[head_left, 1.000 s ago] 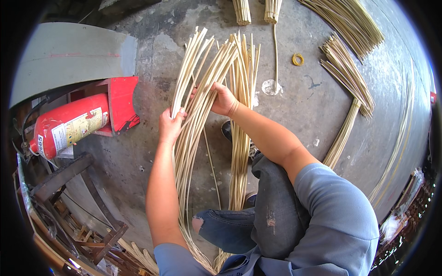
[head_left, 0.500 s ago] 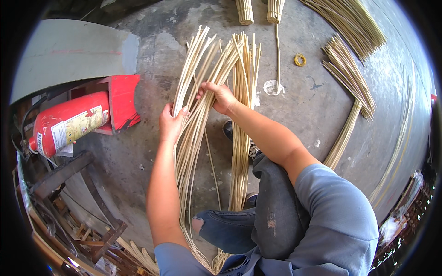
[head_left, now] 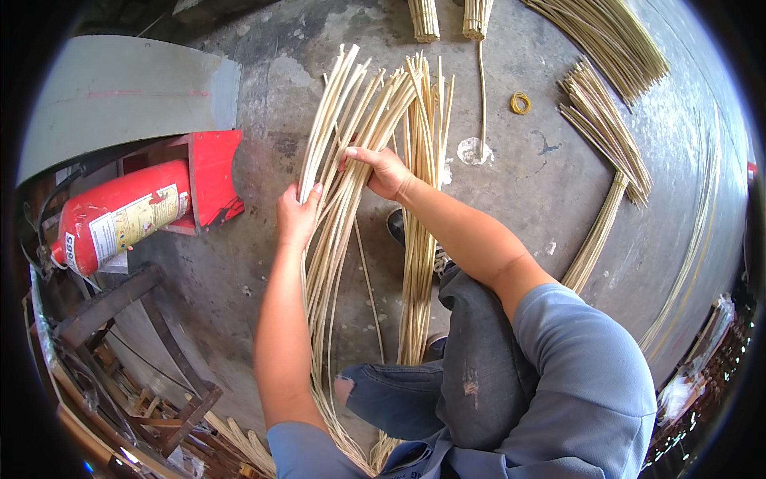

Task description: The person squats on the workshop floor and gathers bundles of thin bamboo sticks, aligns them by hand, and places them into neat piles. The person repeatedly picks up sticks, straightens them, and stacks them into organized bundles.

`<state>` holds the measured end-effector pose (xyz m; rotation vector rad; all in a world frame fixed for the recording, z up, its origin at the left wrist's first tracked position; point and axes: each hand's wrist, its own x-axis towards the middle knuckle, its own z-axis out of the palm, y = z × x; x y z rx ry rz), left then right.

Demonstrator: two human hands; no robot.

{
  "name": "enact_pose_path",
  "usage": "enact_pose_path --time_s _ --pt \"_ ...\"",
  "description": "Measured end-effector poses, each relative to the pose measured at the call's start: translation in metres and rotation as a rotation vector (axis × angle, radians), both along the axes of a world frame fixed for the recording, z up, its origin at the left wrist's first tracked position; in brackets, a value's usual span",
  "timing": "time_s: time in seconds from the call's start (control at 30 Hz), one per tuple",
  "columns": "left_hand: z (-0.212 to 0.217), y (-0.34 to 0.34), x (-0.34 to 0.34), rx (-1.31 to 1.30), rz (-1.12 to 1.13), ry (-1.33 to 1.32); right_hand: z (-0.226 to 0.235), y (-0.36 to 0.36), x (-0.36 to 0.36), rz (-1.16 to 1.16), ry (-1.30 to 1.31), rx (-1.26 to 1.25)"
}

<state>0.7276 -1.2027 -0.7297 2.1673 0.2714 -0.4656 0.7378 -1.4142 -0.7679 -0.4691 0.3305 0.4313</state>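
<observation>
One extinguisher point(head_left: 120, 211) far left of one coil point(head_left: 520, 103); left of coil, two hands: left hand point(head_left: 297, 215) gripping one cane bunch point(head_left: 322, 120), right hand point(head_left: 387, 171) gripping second bunch point(head_left: 388, 110), both fanning beyond hands; third bunch point(head_left: 416, 287) under right forearm; three bundles point(head_left: 604, 132) right of coil

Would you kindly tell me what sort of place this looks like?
Probably a workshop, judging by the held rods, the further bundles lying on a worn floor, and the red extinguisher at the left.

The rods point(head_left: 337, 223) look woody and matt, the extinguisher point(head_left: 120, 198) glossy.
</observation>
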Motion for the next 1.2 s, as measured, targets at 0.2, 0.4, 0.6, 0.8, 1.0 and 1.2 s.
enact_pose_path --time_s 0.2,0.4,0.6,0.8,1.0,1.2 --pt "-0.005 -0.017 -0.007 0.217 -0.082 -0.148 0.004 0.012 0.0 -0.08 0.095 -0.209" --pt "0.003 -0.021 -0.007 0.096 -0.018 -0.057 -0.008 0.002 0.001 -0.028 0.187 -0.175" --pt "0.005 0.003 0.002 -0.152 0.019 0.011 -0.012 0.004 0.004 -0.044 0.12 0.006" --pt "0.011 0.001 0.001 -0.179 0.001 0.04 -0.006 0.003 0.001 -0.008 0.019 0.027" --pt "0.015 -0.014 -0.003 -0.121 -0.067 0.043 -0.005 -0.004 -0.002 0.004 0.044 -0.022" --pt "0.013 -0.011 -0.003 -0.19 -0.075 0.084 0.0 0.002 0.001 0.008 0.119 -0.049"
